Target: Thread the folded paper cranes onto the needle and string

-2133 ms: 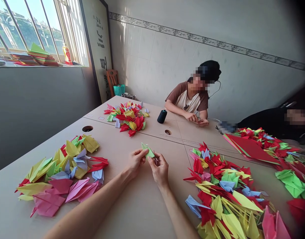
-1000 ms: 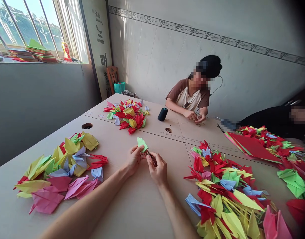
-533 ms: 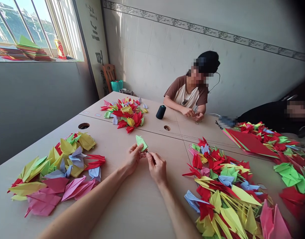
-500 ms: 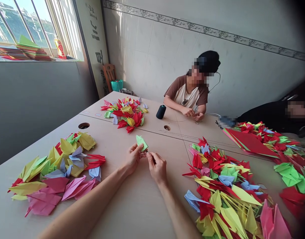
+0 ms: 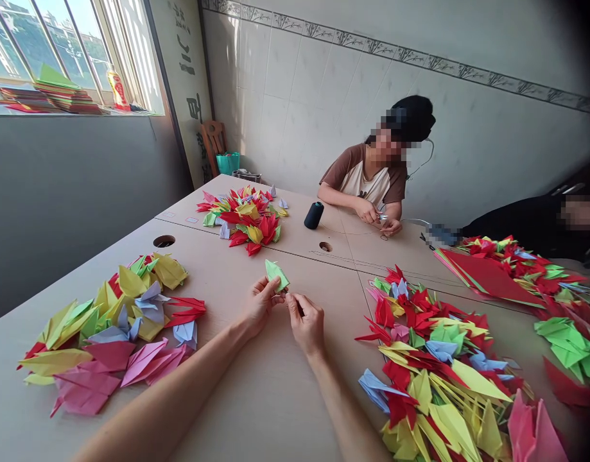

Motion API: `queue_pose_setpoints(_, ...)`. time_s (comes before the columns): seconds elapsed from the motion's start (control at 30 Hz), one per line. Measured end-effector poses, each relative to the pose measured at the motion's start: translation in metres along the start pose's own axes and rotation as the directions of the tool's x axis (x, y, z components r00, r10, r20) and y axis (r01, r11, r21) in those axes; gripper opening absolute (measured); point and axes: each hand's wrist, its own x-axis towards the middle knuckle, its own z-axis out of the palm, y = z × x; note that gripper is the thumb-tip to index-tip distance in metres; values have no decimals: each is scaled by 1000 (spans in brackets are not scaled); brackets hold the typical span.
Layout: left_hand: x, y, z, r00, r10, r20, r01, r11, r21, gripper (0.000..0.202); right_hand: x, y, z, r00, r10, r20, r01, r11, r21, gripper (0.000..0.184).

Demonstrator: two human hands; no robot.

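Note:
A small green folded-paper crane [image 5: 276, 273] stands up between the thumb and fingers of my left hand [image 5: 260, 309], above the middle of the table. My right hand [image 5: 308, 326] is closed in a pinch close to the left fingertips, at the crane's lower end. What the right fingers hold is too small and too hidden to make out. To the left lies a heap of folded paper cranes [image 5: 104, 343] in yellow, pink, green, blue and red. A larger heap of similar cranes [image 5: 439, 359] spreads beyond my right forearm.
Another pile of folded cranes [image 5: 249, 215] sits at the back, near a dark thread cone [image 5: 314, 215]. Across the table [image 5: 256, 410] a co-worker [image 5: 364, 176] handles something small. Red paper sheets [image 5: 490, 277] lie at the right. Two round holes pierce the tabletop.
The view has shifted slightly. My hands keep the same grip on the green crane, hardly moving. The co-worker's hands have drawn a little apart.

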Motion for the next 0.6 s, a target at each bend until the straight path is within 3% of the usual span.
queue_pose_setpoints(0.2,0,0,1,1000,1,-1,-1,1000,17,24,2,3,-3,997,-73,-9,73,997,14,24)
queue_pose_setpoints(0.6,-1,1,2,1000,2,-1,-2,999,37,22,0,14,-1,997,-77,30,75,997,34,18)
